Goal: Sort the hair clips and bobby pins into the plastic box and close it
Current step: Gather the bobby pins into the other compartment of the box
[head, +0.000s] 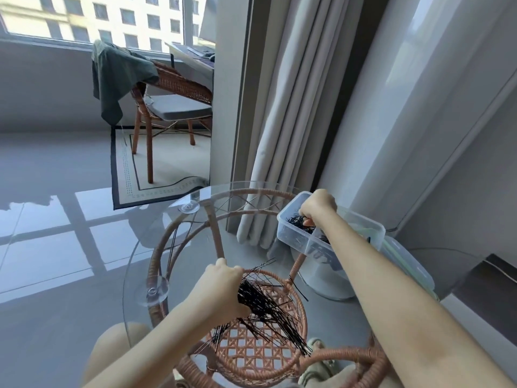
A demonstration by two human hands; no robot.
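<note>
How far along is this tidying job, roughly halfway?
Partly done, by the look of it. Some black pins already lie in the clear plastic box, where the right hand is reaching in. The left hand grips a thick bunch of black bobby pins over the round glass table, so many remain to move. The box is open; what looks like its lid sits beside it.
</note>
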